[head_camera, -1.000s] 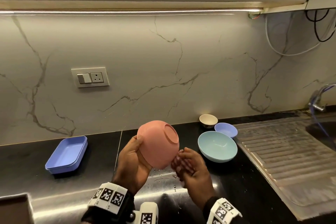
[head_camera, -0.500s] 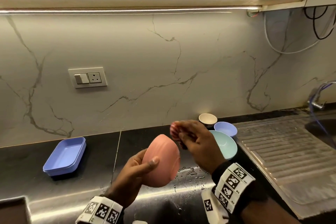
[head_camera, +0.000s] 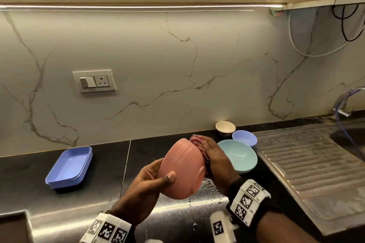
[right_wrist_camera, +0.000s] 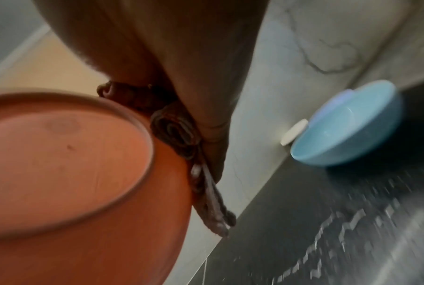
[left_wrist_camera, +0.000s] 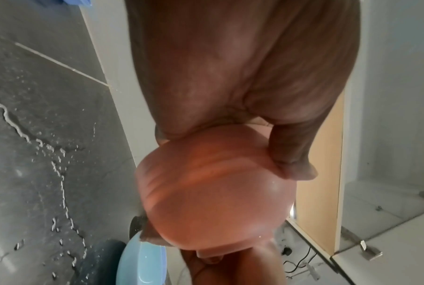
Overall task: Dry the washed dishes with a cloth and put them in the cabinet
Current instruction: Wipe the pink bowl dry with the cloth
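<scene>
Drying is judged underway: 1 round pink plastic bowl [head_camera: 181,169] is being wiped at lower centre; a pale-blue bowl [head_camera: 242,157], lilac bowl [head_camera: 245,138] and cream cup [head_camera: 225,127] (centre right) are left. It is clasped by the curled fingers of the left hand [head_camera: 146,185], a bunched striped cloth [head_camera: 197,141] clutched against its far side by the right hand [head_camera: 217,162].

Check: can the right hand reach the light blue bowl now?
Probably yes: the light blue bowl sits upright just beside the right hand, nothing between them. But that hand is pressing the cloth against the pink bowl.
</scene>
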Tool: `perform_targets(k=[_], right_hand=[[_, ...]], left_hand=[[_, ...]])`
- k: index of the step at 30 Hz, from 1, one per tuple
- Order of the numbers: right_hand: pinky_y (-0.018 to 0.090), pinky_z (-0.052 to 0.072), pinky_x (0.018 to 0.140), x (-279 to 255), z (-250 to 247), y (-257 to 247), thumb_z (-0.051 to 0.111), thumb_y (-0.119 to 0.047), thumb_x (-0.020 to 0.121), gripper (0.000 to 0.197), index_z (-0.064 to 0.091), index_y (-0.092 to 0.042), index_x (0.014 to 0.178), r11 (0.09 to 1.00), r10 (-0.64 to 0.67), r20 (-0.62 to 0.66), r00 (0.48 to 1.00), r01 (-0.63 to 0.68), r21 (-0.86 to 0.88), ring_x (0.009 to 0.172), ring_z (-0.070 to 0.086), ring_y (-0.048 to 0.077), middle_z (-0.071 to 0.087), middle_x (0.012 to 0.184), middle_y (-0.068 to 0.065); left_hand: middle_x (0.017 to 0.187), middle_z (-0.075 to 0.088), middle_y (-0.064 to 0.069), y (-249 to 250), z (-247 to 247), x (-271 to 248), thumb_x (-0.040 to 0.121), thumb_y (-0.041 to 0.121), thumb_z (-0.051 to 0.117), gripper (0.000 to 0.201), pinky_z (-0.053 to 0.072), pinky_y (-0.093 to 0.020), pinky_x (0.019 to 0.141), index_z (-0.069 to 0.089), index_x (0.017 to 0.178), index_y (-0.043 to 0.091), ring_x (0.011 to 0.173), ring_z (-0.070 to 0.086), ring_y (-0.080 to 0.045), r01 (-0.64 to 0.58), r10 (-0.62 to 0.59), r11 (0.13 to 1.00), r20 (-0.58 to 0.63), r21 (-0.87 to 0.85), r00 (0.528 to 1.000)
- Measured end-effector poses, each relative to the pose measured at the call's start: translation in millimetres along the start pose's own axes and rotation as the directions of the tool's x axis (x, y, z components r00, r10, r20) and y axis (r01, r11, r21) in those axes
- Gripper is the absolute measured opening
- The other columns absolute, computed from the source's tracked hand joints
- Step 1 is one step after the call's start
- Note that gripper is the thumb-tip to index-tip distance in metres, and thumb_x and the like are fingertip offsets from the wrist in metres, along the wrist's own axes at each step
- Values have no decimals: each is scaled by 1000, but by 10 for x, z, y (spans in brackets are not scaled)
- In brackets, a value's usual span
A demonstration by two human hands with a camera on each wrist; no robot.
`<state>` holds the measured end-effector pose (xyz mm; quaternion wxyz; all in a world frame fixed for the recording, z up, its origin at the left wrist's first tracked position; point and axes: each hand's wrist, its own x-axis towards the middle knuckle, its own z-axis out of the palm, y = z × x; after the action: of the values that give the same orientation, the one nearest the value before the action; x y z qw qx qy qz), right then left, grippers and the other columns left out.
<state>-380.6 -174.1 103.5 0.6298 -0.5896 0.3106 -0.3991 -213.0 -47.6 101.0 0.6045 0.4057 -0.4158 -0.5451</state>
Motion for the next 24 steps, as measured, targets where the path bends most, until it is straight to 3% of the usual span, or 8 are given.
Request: perform_targets(k=[4,8,10,13,15,18,21,24], right_hand=[[50,57,89,-149,43,93,41,-41,103,28,61,-39,123,948,187,-2,982,-180,262,112,66,20,69,121,-9],[50,56,91,-195,180,240,43,-28,105,23,59,-30,122,922,197,-83,977,-156,355,108,68,22,70,118,1],[49,56,93,-232,210,327,47,-16,104,24,63,-26,118,959,143,-137,980,-103,263,107,69,22,71,117,4],[41,56,95,-257,155,326,57,-9,98,30,67,-33,113,999,-39,-120,992,38,-14,108,67,15,71,114,-4],[28,53,95,-207,105,210,59,-12,98,34,63,-41,117,963,-203,-82,976,184,-196,111,64,6,68,116,-10],[25,52,98,-124,121,123,61,-17,97,39,60,-43,126,866,-331,6,944,306,-395,114,61,1,64,123,-15],[22,49,99,-218,230,210,62,-17,96,46,56,-44,132,838,-384,6,923,351,-418,116,59,-2,62,126,-17],[28,55,94,-368,212,290,63,-9,92,52,59,-47,126,850,-362,46,931,350,-394,111,64,3,64,122,-13]], left_hand=[[130,63,-23,-70,-39,30,59,31,95,78,57,-46,86,65,129,12,117,61,-42,-16,12,995,-44,-94,999],[130,63,-22,-156,-85,114,84,13,72,41,56,-52,83,68,125,16,116,61,-43,-59,34,986,-158,-157,987],[127,65,-22,-179,-107,141,89,9,66,35,58,-49,77,69,122,17,110,64,-41,-70,31,983,-221,-169,975],[125,67,-20,-175,-154,133,88,15,60,37,59,-48,71,67,125,16,110,64,-43,-72,7,977,-309,-200,951],[124,68,-18,-165,-157,116,88,18,60,37,59,-49,71,67,124,17,111,64,-44,-55,-12,978,-314,-204,949],[119,71,-16,-149,-80,112,88,18,59,36,60,-50,71,66,123,17,104,68,-41,-30,-33,977,-286,-213,958],[122,69,-18,-126,-33,157,89,19,59,40,59,-54,77,62,128,16,104,69,-41,-54,-24,968,-304,-246,952],[122,69,-19,-88,-65,146,89,20,59,39,59,-56,79,62,128,16,106,67,-44,-72,-10,968,-321,-241,947]])
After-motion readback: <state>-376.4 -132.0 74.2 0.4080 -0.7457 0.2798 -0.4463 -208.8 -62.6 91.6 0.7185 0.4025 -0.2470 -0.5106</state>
